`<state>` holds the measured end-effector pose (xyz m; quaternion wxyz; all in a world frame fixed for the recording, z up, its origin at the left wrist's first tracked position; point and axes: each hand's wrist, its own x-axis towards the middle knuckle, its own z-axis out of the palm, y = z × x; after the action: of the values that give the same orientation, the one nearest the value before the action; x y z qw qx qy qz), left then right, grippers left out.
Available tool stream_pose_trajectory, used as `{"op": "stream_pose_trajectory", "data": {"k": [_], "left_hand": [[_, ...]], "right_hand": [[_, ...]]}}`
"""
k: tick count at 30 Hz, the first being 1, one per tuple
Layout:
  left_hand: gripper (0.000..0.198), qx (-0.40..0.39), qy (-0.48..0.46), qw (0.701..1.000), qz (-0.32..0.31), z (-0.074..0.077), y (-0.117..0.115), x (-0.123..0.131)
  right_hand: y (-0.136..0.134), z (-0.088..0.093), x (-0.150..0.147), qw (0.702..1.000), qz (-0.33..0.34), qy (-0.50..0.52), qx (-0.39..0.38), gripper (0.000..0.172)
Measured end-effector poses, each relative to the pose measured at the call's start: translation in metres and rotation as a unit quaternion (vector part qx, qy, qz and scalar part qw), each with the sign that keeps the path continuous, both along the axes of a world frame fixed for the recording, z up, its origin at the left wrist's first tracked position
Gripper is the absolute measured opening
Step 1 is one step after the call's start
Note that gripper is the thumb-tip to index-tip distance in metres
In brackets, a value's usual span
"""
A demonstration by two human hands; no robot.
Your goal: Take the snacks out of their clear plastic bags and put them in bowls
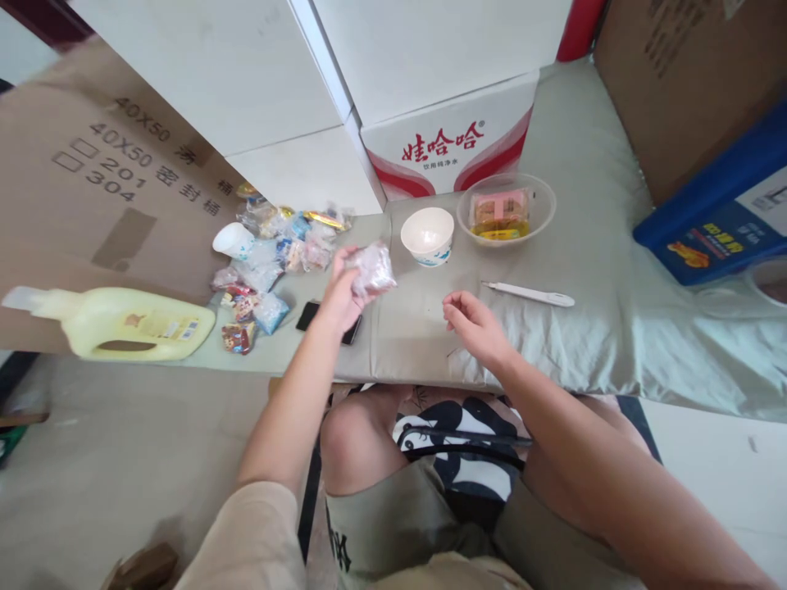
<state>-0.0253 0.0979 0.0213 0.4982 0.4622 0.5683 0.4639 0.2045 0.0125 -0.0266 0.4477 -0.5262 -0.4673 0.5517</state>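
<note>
The left hand (343,288) grips a clear packet (376,267) between thumb and fingers, above the counter (406,328) and just left of the paper bowl (427,238). The right hand (475,324) is loosely closed, fingers curled in, near the white knife (529,293). Beyond the knife, a plastic bowl (548,205) holds a pink-and-yellow pack (499,215). A phone (306,315) lies partly hidden under the left wrist. Farther left, small wrapped packets (301,238) lie heaped around a cup (234,240), with a yellow bottle (144,324) on its side near them.
</note>
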Motion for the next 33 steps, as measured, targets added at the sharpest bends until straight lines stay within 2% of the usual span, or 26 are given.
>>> {"op": "stream_pose_trajectory", "data": {"k": [1, 3, 5, 7, 12, 15, 17, 19, 22, 24, 26, 28, 29, 33], "left_hand": [[0.045, -0.006, -0.018, 1.000, -0.025, -0.011, -0.016, 0.011], [0.059, 0.007, -0.034, 0.996, -0.083, -0.035, -0.043, 0.033], [0.075, 0.044, -0.039, 0.988, -0.142, -0.054, -0.059, 0.052], [0.086, 0.060, -0.043, 0.981, -0.180, -0.064, -0.067, 0.065], [0.079, 0.000, -0.089, 0.976, -0.198, -0.067, -0.068, 0.072], [0.074, -0.004, -0.065, 0.984, -0.166, -0.068, -0.062, 0.070], [0.074, 0.016, -0.056, 0.990, -0.132, -0.072, -0.056, 0.067], [0.078, 0.035, -0.054, 0.993, -0.098, -0.077, -0.049, 0.062], [0.081, 0.051, -0.043, 0.995, -0.074, -0.083, -0.043, 0.054], [0.081, 0.061, -0.031, 0.995, -0.071, -0.085, -0.042, 0.051], [0.080, 0.074, -0.024, 0.994, -0.073, -0.085, -0.042, 0.049], [0.078, 0.084, -0.020, 0.993, -0.079, -0.084, -0.043, 0.050], [0.078, 0.088, -0.019, 0.993, -0.083, -0.084, -0.044, 0.052], [0.080, 0.086, -0.026, 0.992, -0.091, -0.083, -0.050, 0.062]], "right_hand": [[0.000, 0.000, 0.000, 1.000, -0.014, 0.001, 0.007, 0.028], [0.000, -0.001, 0.001, 0.999, -0.036, 0.011, 0.016, 0.038], [0.001, -0.004, 0.002, 0.998, -0.043, 0.031, 0.020, 0.052], [0.002, -0.007, 0.004, 0.998, -0.039, 0.039, 0.024, 0.060], [0.007, -0.012, 0.012, 0.998, -0.053, -0.006, 0.035, 0.054], [0.012, -0.012, 0.020, 0.997, -0.059, -0.027, 0.041, 0.049], [0.014, -0.011, 0.032, 0.989, -0.094, -0.093, 0.059, 0.037], [0.015, -0.011, 0.050, 0.960, -0.142, -0.224, 0.087, 0.027], [0.012, -0.014, 0.081, 0.878, -0.167, -0.436, 0.102, 0.035], [0.007, -0.017, 0.099, 0.835, -0.151, -0.523, 0.074, 0.039], [0.002, -0.018, 0.109, 0.813, -0.138, -0.563, 0.045, 0.035], [-0.003, -0.015, 0.110, 0.819, -0.136, -0.556, 0.041, 0.033], [-0.006, -0.013, 0.107, 0.835, -0.136, -0.532, 0.040, 0.033], [-0.015, -0.001, 0.072, 0.928, -0.065, -0.366, 0.031, 0.043]]}}
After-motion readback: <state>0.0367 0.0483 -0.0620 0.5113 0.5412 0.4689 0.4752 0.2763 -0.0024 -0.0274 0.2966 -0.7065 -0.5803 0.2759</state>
